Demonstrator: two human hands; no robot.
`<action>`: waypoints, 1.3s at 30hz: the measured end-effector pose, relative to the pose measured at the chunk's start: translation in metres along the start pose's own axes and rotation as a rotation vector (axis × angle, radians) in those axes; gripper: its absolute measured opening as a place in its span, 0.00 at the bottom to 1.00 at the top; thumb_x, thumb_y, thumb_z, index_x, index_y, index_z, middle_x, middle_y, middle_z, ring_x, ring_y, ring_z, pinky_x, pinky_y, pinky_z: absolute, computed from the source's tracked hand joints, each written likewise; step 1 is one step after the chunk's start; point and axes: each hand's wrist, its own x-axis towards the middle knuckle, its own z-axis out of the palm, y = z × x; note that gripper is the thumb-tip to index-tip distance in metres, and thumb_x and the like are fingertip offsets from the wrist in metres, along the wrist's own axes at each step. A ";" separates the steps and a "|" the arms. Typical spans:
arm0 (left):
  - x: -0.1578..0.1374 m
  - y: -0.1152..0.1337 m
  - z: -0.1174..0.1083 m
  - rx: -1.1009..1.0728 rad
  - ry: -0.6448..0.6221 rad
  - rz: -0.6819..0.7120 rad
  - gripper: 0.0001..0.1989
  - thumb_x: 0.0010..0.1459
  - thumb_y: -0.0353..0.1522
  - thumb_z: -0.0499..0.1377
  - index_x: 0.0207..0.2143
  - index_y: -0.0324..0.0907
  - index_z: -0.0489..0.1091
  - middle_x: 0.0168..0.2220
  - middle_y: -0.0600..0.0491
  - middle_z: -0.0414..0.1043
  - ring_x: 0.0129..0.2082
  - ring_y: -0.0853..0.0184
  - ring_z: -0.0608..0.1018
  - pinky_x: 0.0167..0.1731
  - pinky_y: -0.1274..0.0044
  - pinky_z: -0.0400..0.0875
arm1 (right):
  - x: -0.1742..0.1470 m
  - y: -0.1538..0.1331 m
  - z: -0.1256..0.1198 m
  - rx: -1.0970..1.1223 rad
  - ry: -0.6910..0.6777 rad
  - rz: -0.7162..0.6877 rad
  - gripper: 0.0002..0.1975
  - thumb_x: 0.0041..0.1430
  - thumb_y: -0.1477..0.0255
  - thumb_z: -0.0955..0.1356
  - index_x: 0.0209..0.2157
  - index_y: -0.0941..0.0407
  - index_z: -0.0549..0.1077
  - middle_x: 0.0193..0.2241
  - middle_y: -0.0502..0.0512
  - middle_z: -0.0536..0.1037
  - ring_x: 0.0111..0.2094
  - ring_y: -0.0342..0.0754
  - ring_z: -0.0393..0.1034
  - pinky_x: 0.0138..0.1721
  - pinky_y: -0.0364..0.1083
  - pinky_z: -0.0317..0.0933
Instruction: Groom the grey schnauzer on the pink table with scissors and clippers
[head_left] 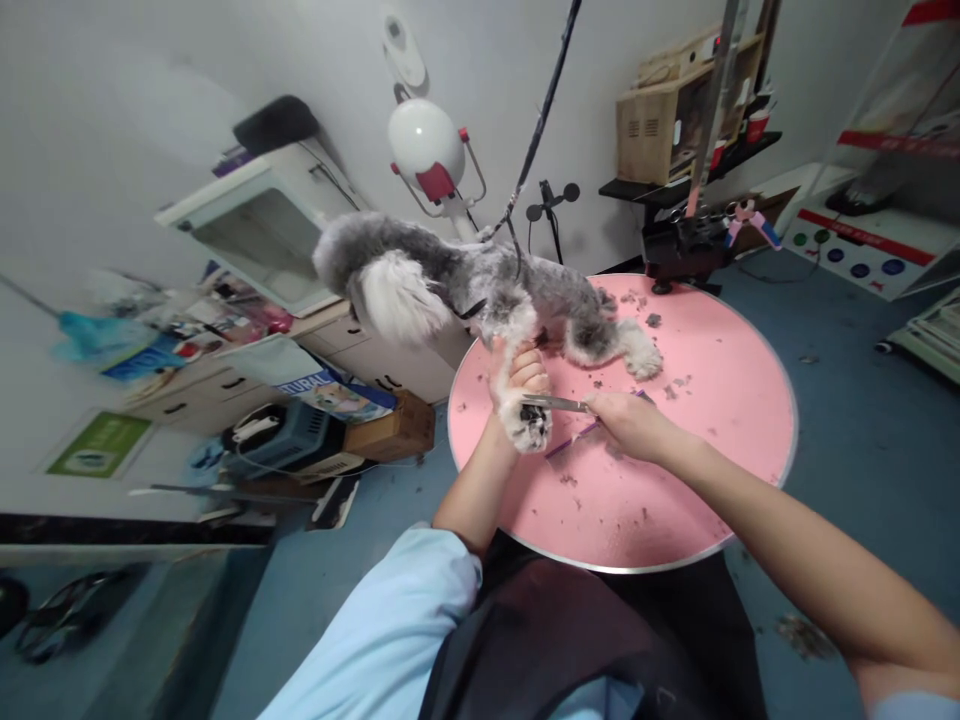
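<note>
Paw (532,425) of the dog (559,290) is held above the surface (690,480), toward its 9 o'clock side. Good snipping probably depends on a steady leg, blades level with the fur and tips clear of skin. From about 7 o'clock the left hand (529,370) reaches up, its grip wrapped around the foreleg (519,318); from 4 o'clock the right hand (626,422) stretches in, its grip closed about scissors (556,403) aimed at 9. Farther off, the dog's body spans 10 to 12 o'clock.
</note>
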 end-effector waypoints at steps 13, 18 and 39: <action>0.008 0.009 -0.013 0.060 0.037 -0.127 0.29 0.77 0.50 0.39 0.23 0.46 0.49 0.19 0.63 0.38 0.15 0.74 0.37 0.13 0.77 0.44 | 0.017 -0.006 -0.035 -0.132 -0.209 -0.006 0.18 0.58 0.85 0.63 0.47 0.58 0.72 0.35 0.58 0.78 0.35 0.51 0.70 0.33 0.46 0.52; 0.013 0.010 -0.015 0.141 0.000 -0.155 0.31 0.77 0.48 0.37 0.21 0.46 0.46 0.19 0.62 0.34 0.17 0.73 0.35 0.15 0.76 0.42 | 0.002 -0.021 -0.012 -0.035 -0.145 0.075 0.12 0.61 0.82 0.61 0.43 0.57 0.71 0.35 0.59 0.78 0.35 0.51 0.70 0.35 0.46 0.56; 0.022 0.008 -0.020 0.244 -0.018 -0.040 0.28 0.77 0.48 0.41 0.25 0.46 0.56 0.18 0.61 0.44 0.17 0.69 0.43 0.23 0.72 0.49 | -0.032 -0.047 0.040 0.137 -0.037 0.179 0.12 0.61 0.83 0.59 0.41 0.55 0.68 0.33 0.56 0.75 0.32 0.50 0.68 0.35 0.47 0.59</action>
